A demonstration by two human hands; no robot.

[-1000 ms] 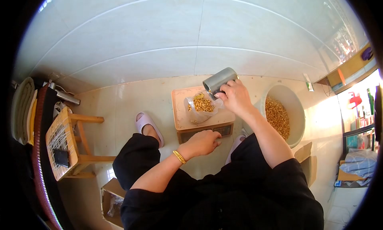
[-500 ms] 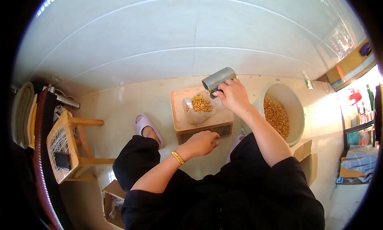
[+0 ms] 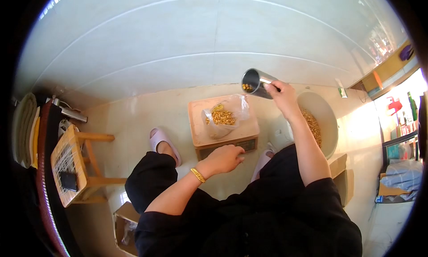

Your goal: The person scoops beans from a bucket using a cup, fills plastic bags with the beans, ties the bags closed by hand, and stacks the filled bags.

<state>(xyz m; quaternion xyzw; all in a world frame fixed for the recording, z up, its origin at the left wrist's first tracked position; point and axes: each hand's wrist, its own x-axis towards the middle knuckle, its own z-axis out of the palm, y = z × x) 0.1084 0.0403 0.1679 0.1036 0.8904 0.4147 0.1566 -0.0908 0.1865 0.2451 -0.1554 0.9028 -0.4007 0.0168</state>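
Note:
My right hand (image 3: 283, 96) grips a metal cup (image 3: 259, 83) tilted on its side, with a few golden kernels inside its mouth, above the right back corner of a scale (image 3: 200, 123). On the scale's platform lies an open clear plastic bag (image 3: 243, 109) holding golden kernels (image 3: 223, 118). My left hand (image 3: 224, 159), with a gold bracelet at the wrist, hovers at the scale's front panel, fingers loosely curled and apart, holding nothing. To the right stands a white tub (image 3: 329, 127) of similar kernels, partly hidden by my right forearm.
A wooden stool (image 3: 96, 181) with a black phone (image 3: 68, 181) stands at left. Cardboard boxes are at lower left (image 3: 120, 225) and right (image 3: 343, 181). The tiled wall (image 3: 178, 34) rises behind the scale. A shelf (image 3: 397, 145) is at far right.
My right hand has moved right with the cup, away from the bag, and the cup's mouth has turned to show kernels inside. My left hand has hardly moved.

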